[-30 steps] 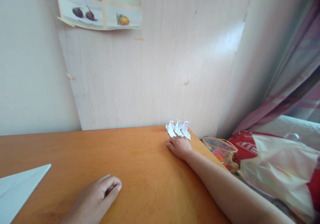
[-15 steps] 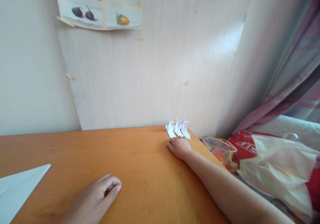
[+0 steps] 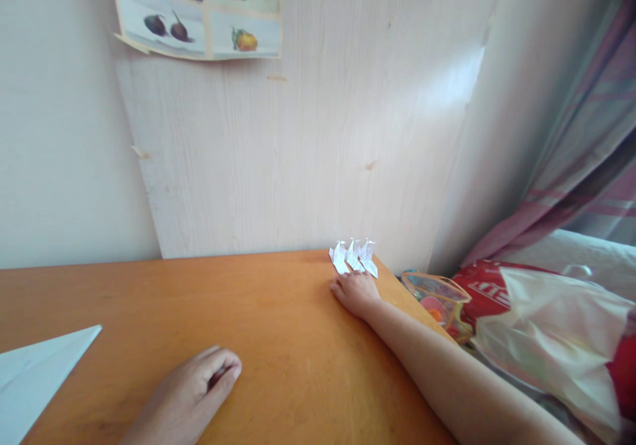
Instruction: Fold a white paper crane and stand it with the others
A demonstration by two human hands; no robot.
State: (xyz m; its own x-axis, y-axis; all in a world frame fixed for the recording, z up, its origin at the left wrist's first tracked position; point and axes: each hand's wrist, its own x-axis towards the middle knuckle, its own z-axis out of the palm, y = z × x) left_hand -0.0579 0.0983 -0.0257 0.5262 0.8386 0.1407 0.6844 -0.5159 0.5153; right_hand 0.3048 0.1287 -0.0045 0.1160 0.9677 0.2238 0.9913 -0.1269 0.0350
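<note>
Three small folded white paper birds stand in a row at the table's far right corner, with faint marks on their paper. My right hand lies palm down just in front of them, fingers stretched toward their bases. Whether the fingertips touch the paper I cannot tell. Loosely curled, my left hand rests on the table at the lower middle, thumb against the bent fingers and nothing visible in it. To its left, a large folded white sheet points a sharp corner inward, partly cut off by the frame edge.
The orange-brown wooden table meets a pale board on the wall. Taped above is a fruit picture. Past the table's right edge are a clear bag with an orange rim, a whitish plastic bag and a pinkish curtain.
</note>
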